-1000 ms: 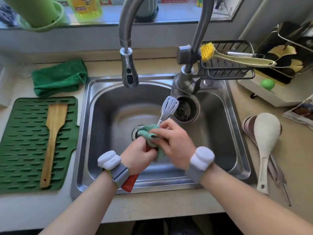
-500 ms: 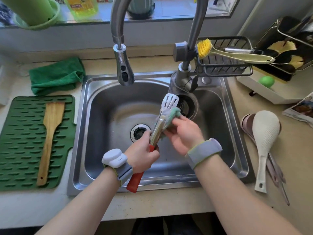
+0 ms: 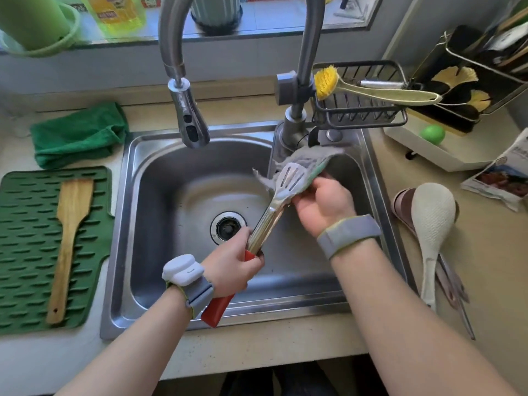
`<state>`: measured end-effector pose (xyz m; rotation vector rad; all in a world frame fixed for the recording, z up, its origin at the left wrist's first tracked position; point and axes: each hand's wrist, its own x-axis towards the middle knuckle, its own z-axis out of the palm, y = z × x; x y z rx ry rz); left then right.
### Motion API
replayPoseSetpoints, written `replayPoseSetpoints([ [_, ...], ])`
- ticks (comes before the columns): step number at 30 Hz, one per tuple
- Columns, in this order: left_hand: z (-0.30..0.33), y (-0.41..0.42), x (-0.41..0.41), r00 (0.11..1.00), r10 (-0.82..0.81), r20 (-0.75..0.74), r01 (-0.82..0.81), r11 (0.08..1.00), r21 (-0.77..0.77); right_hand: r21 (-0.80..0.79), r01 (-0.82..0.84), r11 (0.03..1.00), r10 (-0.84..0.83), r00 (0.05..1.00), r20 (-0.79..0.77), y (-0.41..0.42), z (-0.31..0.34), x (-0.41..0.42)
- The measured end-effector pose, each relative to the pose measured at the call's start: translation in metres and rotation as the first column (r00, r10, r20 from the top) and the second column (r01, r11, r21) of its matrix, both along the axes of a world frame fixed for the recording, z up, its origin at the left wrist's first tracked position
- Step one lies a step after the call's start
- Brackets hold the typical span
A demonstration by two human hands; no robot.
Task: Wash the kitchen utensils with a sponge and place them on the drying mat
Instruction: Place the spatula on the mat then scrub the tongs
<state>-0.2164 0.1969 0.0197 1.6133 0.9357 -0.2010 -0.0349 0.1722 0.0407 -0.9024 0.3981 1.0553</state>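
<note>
Over the sink (image 3: 371, 178) basin, the left hand (image 3: 231, 267) grips the slotted spatula (image 3: 288, 178) by its red handle, the likely surest hold on stiff, probably slippery wet steel, while the right hand (image 3: 323, 204) holds the soft sponge (image 3: 311, 164) against the blade.

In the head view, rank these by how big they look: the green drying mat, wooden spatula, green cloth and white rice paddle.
1. Green drying mat.
2. Green cloth.
3. Wooden spatula and white rice paddle: alike in apparent size, and wide-angle distortion leaves their order unsure.
</note>
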Motion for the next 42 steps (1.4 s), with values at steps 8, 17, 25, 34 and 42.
replayPoseSetpoints([
  [8, -0.005, 0.011, 0.006, 0.998, 0.057, -0.021, -0.059, 0.995, -0.082, -0.147, -0.448, 0.882, 0.471, 0.845, 0.252, -0.050, -0.014, -0.076],
  [17, 0.003, 0.003, 0.002, 0.972, 0.235, 0.017, -0.217, 0.920, -0.326, -0.576, -0.024, 0.817, 0.560, 0.272, 0.783, -0.033, -0.022, 0.002],
  [25, 0.007, 0.000, 0.009, 0.970, 0.236, -0.065, -0.241, 0.967, -0.081, -0.643, -0.322, 0.695, 0.593, -0.250, 0.765, -0.061, -0.044, -0.065],
  [34, 0.013, 0.000, 0.008, 0.971, 0.238, -0.028, -0.239, 0.968, -0.074, -0.628, -0.273, 0.729, 0.606, -0.170, 0.777, -0.055, -0.040, -0.065],
  [42, 0.013, 0.002, 0.000, 0.976, 0.219, 0.018, -0.216, 0.971, -0.107, -0.679, 0.084, 0.729, 0.684, -0.122, 0.719, -0.006, -0.036, 0.011],
])
